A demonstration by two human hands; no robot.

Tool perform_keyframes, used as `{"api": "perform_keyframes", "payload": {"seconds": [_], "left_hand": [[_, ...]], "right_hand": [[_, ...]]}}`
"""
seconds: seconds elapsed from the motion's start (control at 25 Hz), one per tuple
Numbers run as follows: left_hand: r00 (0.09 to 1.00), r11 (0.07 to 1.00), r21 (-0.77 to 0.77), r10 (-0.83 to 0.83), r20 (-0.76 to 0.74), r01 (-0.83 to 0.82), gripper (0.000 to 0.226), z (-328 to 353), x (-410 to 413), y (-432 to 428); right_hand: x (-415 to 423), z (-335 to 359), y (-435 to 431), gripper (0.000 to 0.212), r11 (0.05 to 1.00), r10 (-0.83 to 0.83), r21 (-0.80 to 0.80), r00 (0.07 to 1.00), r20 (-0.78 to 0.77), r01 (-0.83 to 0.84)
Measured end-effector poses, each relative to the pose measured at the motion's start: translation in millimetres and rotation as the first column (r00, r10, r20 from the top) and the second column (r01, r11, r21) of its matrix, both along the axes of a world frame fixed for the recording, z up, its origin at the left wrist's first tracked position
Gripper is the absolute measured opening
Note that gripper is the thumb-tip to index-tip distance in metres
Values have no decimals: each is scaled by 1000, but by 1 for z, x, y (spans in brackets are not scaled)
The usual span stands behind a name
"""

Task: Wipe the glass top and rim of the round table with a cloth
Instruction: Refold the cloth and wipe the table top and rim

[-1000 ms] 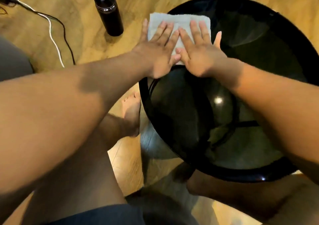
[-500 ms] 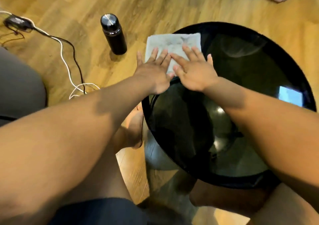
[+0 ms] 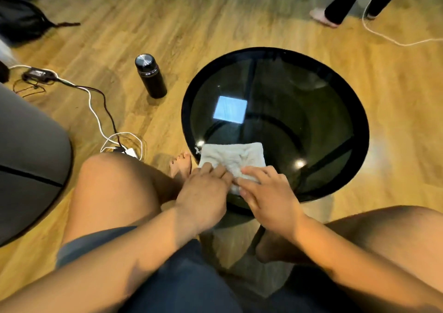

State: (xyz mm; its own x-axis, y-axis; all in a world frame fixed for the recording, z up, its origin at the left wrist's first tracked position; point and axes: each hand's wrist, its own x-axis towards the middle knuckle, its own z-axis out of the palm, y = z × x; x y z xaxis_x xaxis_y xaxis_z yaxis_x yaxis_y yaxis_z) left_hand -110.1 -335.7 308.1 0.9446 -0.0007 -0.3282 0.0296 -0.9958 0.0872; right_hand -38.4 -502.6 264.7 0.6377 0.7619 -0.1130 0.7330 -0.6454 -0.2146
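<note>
A round table with dark glass top and black rim [image 3: 359, 111] stands on the wooden floor in front of my knees. A folded white cloth [image 3: 232, 156] lies on the near left part of the glass, reaching the rim. My left hand [image 3: 203, 192] and my right hand [image 3: 266, 192] lie side by side, fingers bent and pressed onto the cloth's near edge. The nearest strip of cloth is hidden under my fingers.
A black flask [image 3: 149, 75] stands on the floor left of the table. Cables and a charger [image 3: 105, 130] trail across the floor at left, beside a grey seat [image 3: 26, 156]. A dark bag [image 3: 19, 17] lies far left. Another person's legs [image 3: 335, 3] stand at the back right.
Both hands have pulled the cloth from the far left rim across the glass to the near rim. The camera view has drawn back and shows the whole table.
</note>
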Motion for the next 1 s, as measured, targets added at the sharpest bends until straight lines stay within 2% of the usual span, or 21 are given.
{"api": "perform_keyframes", "payload": {"seconds": [0.08,0.16,0.28,0.4,0.52,0.68,0.8,0.88,1.0], "left_hand": [[999,997,-51,50,-16,-51,57,-14,9,4],[997,998,3,60,-45,-60,59,-26,27,15],[999,996,83,38,3,-38,59,-36,69,40],[996,991,112,66,53,-72,57,-47,139,71],[994,982,185,25,106,-44,61,-53,224,90],[976,941,339,-74,204,1,70,-63,325,107],[949,917,400,-121,290,-5,66,-66,365,115],[943,912,409,-111,315,-30,58,-67,374,112],[955,945,320,-27,297,-73,46,-51,372,103]], "right_hand": [[11,-2,-1,37,999,-32,-11,999,12,32],[36,-4,15,39,998,-60,-6,998,13,60],[86,-7,48,43,993,-112,40,993,25,111],[154,-10,82,43,988,-152,3,987,57,152],[235,-7,109,43,974,-225,-7,972,65,225],[339,-13,131,41,949,-305,78,952,3,304],[386,-12,141,40,929,-315,136,929,-194,343],[401,-8,146,41,908,-349,141,899,-265,394],[392,0,148,42,935,-323,78,923,-210,345]]}}
